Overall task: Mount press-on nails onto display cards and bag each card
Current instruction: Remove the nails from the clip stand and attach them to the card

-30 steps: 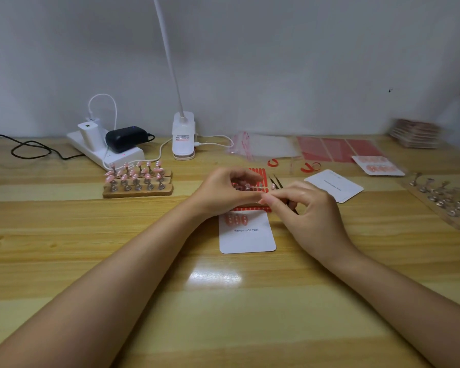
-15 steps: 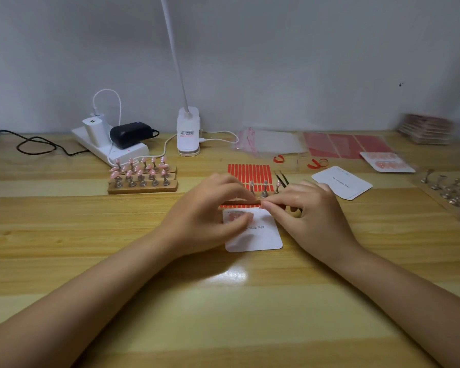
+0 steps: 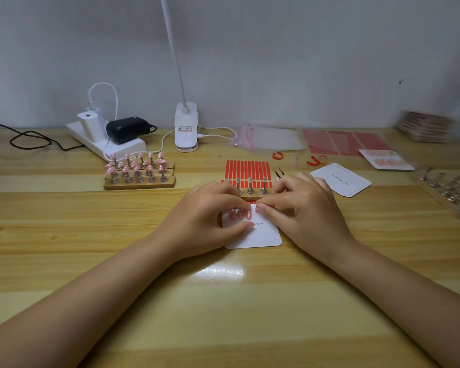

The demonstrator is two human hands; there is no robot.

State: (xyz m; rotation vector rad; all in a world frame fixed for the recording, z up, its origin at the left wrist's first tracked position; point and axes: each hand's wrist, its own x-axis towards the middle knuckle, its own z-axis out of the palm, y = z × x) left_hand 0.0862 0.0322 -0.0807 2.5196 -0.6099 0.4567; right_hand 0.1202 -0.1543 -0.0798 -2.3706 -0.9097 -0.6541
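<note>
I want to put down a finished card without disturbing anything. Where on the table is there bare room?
Bare wood lies along the near edge of the table between the forearms, and at the left, in front of the nail stand. It is crowded at the back right: bags, red sheets, spare card and metal holders.

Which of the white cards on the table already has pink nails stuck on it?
The white card under both hands, with pink nails along its top left. The other white card, to the right by itself, is bare apart from print.
</note>
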